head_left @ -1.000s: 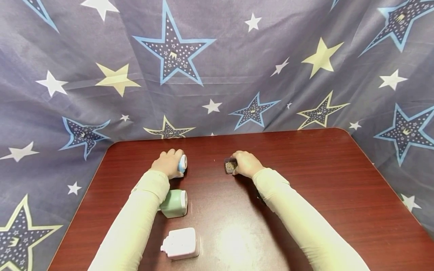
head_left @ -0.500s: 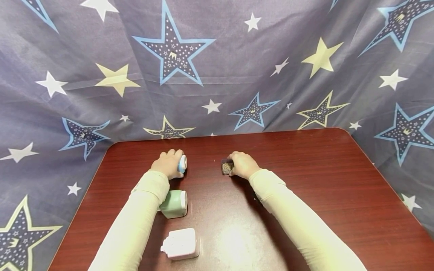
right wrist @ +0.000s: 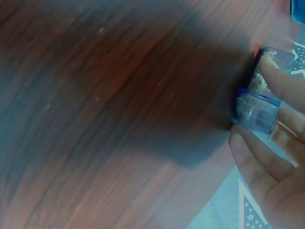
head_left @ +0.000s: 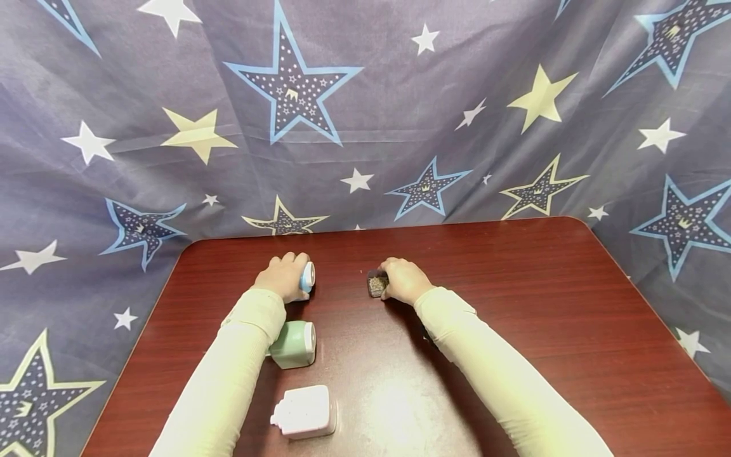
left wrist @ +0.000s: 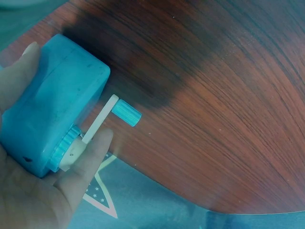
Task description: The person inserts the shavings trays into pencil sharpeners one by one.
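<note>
My left hand (head_left: 282, 277) grips a blue crank pencil sharpener (left wrist: 57, 95) at the table's far left. In the left wrist view its white crank arm (left wrist: 99, 120) and blue knob (left wrist: 127, 113) stick out past one finger. In the head view the hand covers most of the sharpener, leaving its white-ringed end visible. Right of it, my right hand (head_left: 407, 281) holds a small clear shavings drawer (right wrist: 257, 110) between thumb and fingers. Pencil shavings (head_left: 377, 284) lie inside the drawer. A gap of bare table separates the drawer from the sharpener.
Nearer to me, a green sharpener (head_left: 292, 344) lies partly behind my left sleeve. A pale pink sharpener (head_left: 305, 411) lies closer still. A small dark thing (head_left: 427, 333) shows at the edge of my right sleeve. Star-patterned cloth (head_left: 365, 114) hangs behind the table (head_left: 514, 279).
My right hand has moved a short way left with the drawer, closer to the blue sharpener. My left hand and the other sharpeners have stayed in place.
</note>
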The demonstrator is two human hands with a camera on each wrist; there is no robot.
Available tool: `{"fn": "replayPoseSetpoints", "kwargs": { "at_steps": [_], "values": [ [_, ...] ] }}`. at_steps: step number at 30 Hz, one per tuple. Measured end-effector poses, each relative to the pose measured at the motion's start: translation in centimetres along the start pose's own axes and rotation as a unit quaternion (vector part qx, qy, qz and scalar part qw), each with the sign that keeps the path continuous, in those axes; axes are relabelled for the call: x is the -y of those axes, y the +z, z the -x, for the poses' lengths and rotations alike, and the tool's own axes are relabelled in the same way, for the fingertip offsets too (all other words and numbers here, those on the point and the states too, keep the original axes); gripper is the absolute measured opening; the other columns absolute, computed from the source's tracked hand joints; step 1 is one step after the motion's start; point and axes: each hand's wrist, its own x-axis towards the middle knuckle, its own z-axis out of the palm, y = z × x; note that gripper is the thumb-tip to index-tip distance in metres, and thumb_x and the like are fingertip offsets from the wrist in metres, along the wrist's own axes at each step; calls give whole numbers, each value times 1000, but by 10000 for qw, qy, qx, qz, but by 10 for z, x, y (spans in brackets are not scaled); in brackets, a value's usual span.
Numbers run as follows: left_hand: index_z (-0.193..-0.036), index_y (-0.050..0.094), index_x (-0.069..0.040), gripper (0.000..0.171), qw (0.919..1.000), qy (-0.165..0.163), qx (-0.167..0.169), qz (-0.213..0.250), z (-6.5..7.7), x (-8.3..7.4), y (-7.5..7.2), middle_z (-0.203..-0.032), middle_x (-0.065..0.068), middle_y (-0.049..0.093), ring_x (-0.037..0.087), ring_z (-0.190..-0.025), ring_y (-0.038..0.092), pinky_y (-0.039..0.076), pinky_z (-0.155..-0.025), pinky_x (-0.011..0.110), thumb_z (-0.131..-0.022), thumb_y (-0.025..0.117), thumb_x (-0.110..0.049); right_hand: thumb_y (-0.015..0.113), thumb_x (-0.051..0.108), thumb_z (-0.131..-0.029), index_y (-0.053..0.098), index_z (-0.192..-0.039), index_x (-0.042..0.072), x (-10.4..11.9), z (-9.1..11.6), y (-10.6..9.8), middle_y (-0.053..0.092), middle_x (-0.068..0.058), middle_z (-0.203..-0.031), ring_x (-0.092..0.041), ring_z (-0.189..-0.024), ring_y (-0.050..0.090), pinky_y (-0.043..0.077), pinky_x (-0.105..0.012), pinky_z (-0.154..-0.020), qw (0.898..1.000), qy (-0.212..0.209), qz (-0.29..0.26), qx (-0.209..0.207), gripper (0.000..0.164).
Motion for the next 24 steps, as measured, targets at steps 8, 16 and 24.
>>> {"fn": "replayPoseSetpoints", "kwargs": {
  "at_steps": [8, 16, 24],
  "values": [
    [-130, 50, -5, 69, 10000, 24, -24, -13, -1, 2, 0, -124, 24, 53, 48, -110, 51, 51, -77, 65, -72, 85, -20, 88, 16, -65, 72, -117, 0, 3, -1, 1, 70, -14, -118, -34, -108, 67, 51, -44, -95, 10000, -51, 42, -7, 57],
    [-129, 50, -5, 68, 10000, 30, -29, -15, -1, 2, 1, -124, 24, 53, 48, -110, 51, 51, -77, 65, -72, 85, -21, 88, 16, -64, 73, -114, 1, 6, -2, 2, 71, -13, -114, -34, -106, 67, 52, -44, -94, 9999, -102, 25, -43, 54],
    [-129, 51, -6, 68, 10000, -13, -30, -10, 0, 1, 1, -124, 23, 53, 47, -110, 51, 51, -79, 66, -73, 85, -21, 88, 16, -65, 72, -115, 0, 8, -3, 3, 70, -13, -117, -33, -108, 67, 51, -43, -96, 9998, -174, -21, -22, 55]
  ]
}}
